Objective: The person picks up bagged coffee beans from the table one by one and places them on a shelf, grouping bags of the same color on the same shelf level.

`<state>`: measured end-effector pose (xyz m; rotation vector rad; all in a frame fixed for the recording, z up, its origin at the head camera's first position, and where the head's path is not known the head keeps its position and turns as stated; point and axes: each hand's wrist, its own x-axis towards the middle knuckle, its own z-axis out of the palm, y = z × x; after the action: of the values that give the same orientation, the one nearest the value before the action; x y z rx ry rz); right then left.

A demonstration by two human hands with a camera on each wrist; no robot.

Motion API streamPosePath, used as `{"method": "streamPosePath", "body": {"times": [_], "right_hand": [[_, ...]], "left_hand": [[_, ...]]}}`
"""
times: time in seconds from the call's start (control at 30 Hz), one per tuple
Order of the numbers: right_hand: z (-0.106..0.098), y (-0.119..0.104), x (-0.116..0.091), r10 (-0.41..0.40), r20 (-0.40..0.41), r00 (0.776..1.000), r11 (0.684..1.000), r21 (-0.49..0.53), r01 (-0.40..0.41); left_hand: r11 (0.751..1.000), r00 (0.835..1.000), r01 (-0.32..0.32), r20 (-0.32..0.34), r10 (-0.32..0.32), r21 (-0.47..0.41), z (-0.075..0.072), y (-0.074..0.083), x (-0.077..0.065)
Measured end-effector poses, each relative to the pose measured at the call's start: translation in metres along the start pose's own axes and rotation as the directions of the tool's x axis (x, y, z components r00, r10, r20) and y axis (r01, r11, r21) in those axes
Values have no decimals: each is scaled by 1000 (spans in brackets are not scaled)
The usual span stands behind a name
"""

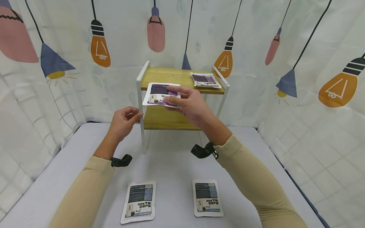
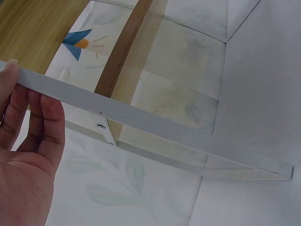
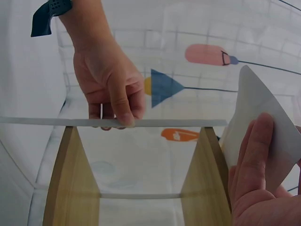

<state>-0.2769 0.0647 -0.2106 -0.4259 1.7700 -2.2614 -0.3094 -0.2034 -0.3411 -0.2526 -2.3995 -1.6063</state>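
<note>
My right hand [image 1: 191,104] pinches a flat white packet [image 1: 155,95] with a purple printed label, thumb on top and fingers beneath. It is held over the left front part of the upper shelf [image 1: 168,74] of a small rack. In the right wrist view the packet's plain white back [image 3: 263,103] faces the camera. My left hand [image 1: 124,122] grips the rack's white front left post [image 2: 141,120] between thumb and fingers, just below the upper shelf. More purple-labelled packets [image 1: 206,80] lie stacked at the upper shelf's right end.
Two white packets with dark blue-grey labels lie on the white tabletop near me, a left packet [image 1: 138,202] and a right packet [image 1: 207,198]. The rack's wooden lower shelf [image 1: 171,118] sits below the upper one. A lamp-printed curtain [image 1: 119,82] hangs behind and at both sides.
</note>
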Motion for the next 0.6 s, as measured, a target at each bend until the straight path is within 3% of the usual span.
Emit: {"method": "streamPosePath", "body": {"times": [0.6], "right_hand": [[1, -7, 1, 37, 54, 998, 997, -65, -34]], "left_hand": [[1000, 1000, -2, 3, 2, -7, 0, -2, 1]]}}
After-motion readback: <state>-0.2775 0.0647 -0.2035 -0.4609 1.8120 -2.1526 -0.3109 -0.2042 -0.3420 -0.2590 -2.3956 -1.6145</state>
